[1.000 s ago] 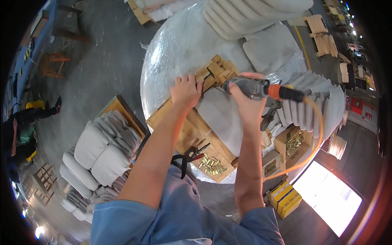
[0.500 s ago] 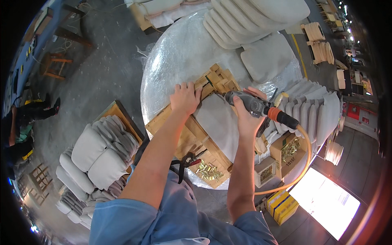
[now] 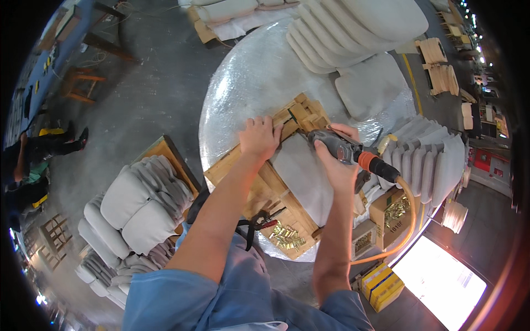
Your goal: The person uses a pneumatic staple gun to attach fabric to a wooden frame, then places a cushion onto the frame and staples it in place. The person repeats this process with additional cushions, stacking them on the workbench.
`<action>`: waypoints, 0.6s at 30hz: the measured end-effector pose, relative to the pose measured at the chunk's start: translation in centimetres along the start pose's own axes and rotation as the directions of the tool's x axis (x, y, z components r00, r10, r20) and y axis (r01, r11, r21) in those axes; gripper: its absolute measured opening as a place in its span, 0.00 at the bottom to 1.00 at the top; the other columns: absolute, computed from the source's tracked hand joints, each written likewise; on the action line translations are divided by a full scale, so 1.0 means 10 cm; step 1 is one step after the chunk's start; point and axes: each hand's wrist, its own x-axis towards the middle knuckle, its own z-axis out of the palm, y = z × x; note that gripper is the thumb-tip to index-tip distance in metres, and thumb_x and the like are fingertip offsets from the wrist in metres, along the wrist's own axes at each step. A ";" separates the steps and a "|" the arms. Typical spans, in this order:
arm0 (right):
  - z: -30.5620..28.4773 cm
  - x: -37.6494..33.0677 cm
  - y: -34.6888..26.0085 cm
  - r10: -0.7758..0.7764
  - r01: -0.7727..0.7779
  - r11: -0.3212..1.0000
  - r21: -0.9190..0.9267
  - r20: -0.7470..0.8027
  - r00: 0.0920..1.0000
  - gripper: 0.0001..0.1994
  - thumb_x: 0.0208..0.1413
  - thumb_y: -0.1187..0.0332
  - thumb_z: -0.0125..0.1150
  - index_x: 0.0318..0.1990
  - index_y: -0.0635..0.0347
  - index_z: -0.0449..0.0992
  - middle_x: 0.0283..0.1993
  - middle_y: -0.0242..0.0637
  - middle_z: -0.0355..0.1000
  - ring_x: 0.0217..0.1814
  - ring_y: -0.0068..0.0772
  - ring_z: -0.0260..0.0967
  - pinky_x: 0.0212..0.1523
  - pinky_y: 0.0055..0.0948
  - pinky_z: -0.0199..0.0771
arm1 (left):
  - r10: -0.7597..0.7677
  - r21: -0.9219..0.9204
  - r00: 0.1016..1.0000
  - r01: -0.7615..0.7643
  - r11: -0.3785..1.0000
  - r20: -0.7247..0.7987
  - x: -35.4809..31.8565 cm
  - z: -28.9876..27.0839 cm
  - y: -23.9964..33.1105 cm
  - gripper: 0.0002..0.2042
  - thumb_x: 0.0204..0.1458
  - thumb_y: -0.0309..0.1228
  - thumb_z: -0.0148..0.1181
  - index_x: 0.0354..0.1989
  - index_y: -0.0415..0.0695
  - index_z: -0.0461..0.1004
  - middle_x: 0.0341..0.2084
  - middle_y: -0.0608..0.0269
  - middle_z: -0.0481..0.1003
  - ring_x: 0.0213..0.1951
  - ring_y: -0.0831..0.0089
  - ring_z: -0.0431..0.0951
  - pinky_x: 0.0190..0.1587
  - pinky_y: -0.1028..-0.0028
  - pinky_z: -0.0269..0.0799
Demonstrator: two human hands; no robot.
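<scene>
My right hand (image 3: pixel 339 160) is closed round a dark grey power drill (image 3: pixel 334 144) with an orange collar and an orange hose at its back end. The drill's front end points left, at the inner far corner of a wooden frame (image 3: pixel 276 179). A grey padded seat panel (image 3: pixel 303 171) lies inside that frame, partly hidden by my right forearm. My left hand (image 3: pixel 259 137) grips the frame's far left rail, fingers over the edge and thumb toward the panel. Whether the drill touches the panel cannot be made out. Brass-coloured inserts (image 3: pixel 287 237) lie in the frame's near corner.
The round table (image 3: pixel 232 88) is covered in shiny film. Grey panels (image 3: pixel 331 38) are stacked at its far side, with more panels (image 3: pixel 425 154) at right. A carton (image 3: pixel 395 209) of brass parts stands near right. More panels (image 3: pixel 138 204) sit on the left.
The whole view has shifted a little, so the table and frame appear farther right and lower. Both hands keep their places on the frame and drill.
</scene>
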 end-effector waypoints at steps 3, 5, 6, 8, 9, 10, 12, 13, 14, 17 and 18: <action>-0.06 0.08 -0.06 -0.033 0.057 0.981 -0.188 0.125 0.992 0.22 0.51 0.78 0.78 0.54 0.56 0.82 0.43 0.31 0.82 0.47 0.23 0.79 0.50 0.25 0.79 | -0.149 -0.217 0.885 0.267 0.939 0.442 0.11 -0.50 0.13 0.23 0.73 0.52 0.50 0.54 0.47 0.82 0.54 0.53 0.80 0.60 0.53 0.78 0.52 0.49 0.79; -0.03 0.13 0.06 -0.031 0.037 0.999 -0.031 0.189 0.982 0.22 0.54 0.78 0.76 0.57 0.57 0.80 0.49 0.30 0.80 0.50 0.23 0.78 0.54 0.28 0.80 | -0.075 -0.183 0.825 0.212 0.960 0.561 0.17 -0.38 -0.01 0.23 0.70 0.50 0.52 0.59 0.47 0.81 0.66 0.50 0.76 0.68 0.48 0.74 0.66 0.35 0.69; -0.01 0.16 0.18 -0.024 0.020 0.999 0.037 0.120 0.992 0.23 0.54 0.80 0.75 0.58 0.59 0.78 0.51 0.32 0.78 0.53 0.26 0.77 0.57 0.30 0.79 | -0.153 -0.145 0.856 0.255 0.956 0.494 0.15 -0.35 0.06 0.24 0.71 0.49 0.50 0.64 0.46 0.78 0.70 0.48 0.72 0.71 0.45 0.70 0.71 0.29 0.63; -0.05 0.20 0.44 -0.074 0.078 0.994 0.078 -0.054 0.996 0.24 0.55 0.84 0.72 0.60 0.62 0.76 0.55 0.37 0.77 0.56 0.32 0.77 0.60 0.34 0.79 | -0.061 -0.064 0.936 0.088 0.994 0.348 0.02 -0.27 0.14 0.28 0.74 0.55 0.45 0.65 0.44 0.74 0.65 0.49 0.75 0.71 0.49 0.69 0.65 0.31 0.68; -0.03 0.22 0.50 -0.106 0.115 0.992 0.055 -0.140 0.984 0.24 0.56 0.84 0.72 0.60 0.63 0.76 0.55 0.38 0.77 0.56 0.34 0.77 0.60 0.35 0.79 | -0.068 -0.096 0.964 0.096 0.991 0.256 -0.04 -0.17 0.10 0.28 0.74 0.55 0.45 0.64 0.44 0.74 0.63 0.51 0.75 0.68 0.51 0.71 0.63 0.29 0.69; -0.03 0.23 0.59 -0.133 0.142 0.990 0.023 -0.234 0.963 0.23 0.57 0.85 0.72 0.60 0.64 0.76 0.54 0.38 0.77 0.56 0.36 0.77 0.59 0.35 0.80 | -0.064 -0.120 0.958 0.101 0.988 0.280 -0.05 -0.19 0.10 0.28 0.73 0.56 0.46 0.64 0.43 0.74 0.62 0.51 0.75 0.67 0.52 0.71 0.63 0.27 0.69; -0.15 0.33 1.03 -0.221 0.204 0.975 -0.086 -0.297 0.929 0.23 0.60 0.82 0.73 0.61 0.66 0.76 0.55 0.40 0.78 0.55 0.38 0.77 0.58 0.37 0.80 | -0.070 -0.137 0.969 0.104 0.985 0.235 -0.06 -0.22 0.06 0.28 0.73 0.55 0.47 0.65 0.43 0.74 0.62 0.51 0.75 0.67 0.51 0.71 0.61 0.26 0.70; -0.11 0.28 0.99 -0.212 0.184 0.975 -0.128 -0.259 0.942 0.23 0.61 0.81 0.73 0.62 0.66 0.75 0.56 0.41 0.78 0.56 0.39 0.77 0.59 0.38 0.79 | -0.066 -0.115 0.971 0.095 0.989 0.229 -0.06 -0.25 0.03 0.28 0.73 0.54 0.47 0.65 0.42 0.74 0.62 0.50 0.75 0.67 0.51 0.71 0.60 0.26 0.72; -0.12 0.28 0.88 -0.206 0.172 0.970 -0.174 -0.196 0.959 0.23 0.62 0.80 0.73 0.63 0.67 0.75 0.57 0.42 0.79 0.56 0.39 0.77 0.59 0.39 0.79 | -0.082 -0.101 0.971 0.107 0.989 0.223 -0.11 -0.27 0.00 0.28 0.74 0.53 0.47 0.65 0.42 0.74 0.62 0.50 0.75 0.67 0.50 0.70 0.59 0.26 0.73; -0.19 0.31 0.88 -0.178 0.160 0.976 -0.145 -0.123 0.976 0.24 0.61 0.80 0.72 0.65 0.68 0.74 0.59 0.44 0.79 0.58 0.41 0.76 0.62 0.39 0.77 | -0.088 -0.101 0.985 0.103 0.990 0.150 -0.13 -0.14 0.02 0.27 0.74 0.53 0.48 0.64 0.40 0.74 0.61 0.49 0.75 0.66 0.49 0.71 0.57 0.27 0.75; -0.12 0.33 0.85 -0.194 0.179 0.973 -0.145 -0.098 0.976 0.24 0.61 0.80 0.71 0.65 0.68 0.74 0.59 0.44 0.78 0.58 0.41 0.76 0.62 0.39 0.77 | -0.098 -0.098 0.988 0.110 0.989 0.121 -0.13 -0.05 0.02 0.28 0.73 0.53 0.48 0.64 0.40 0.74 0.60 0.49 0.76 0.66 0.49 0.71 0.57 0.28 0.75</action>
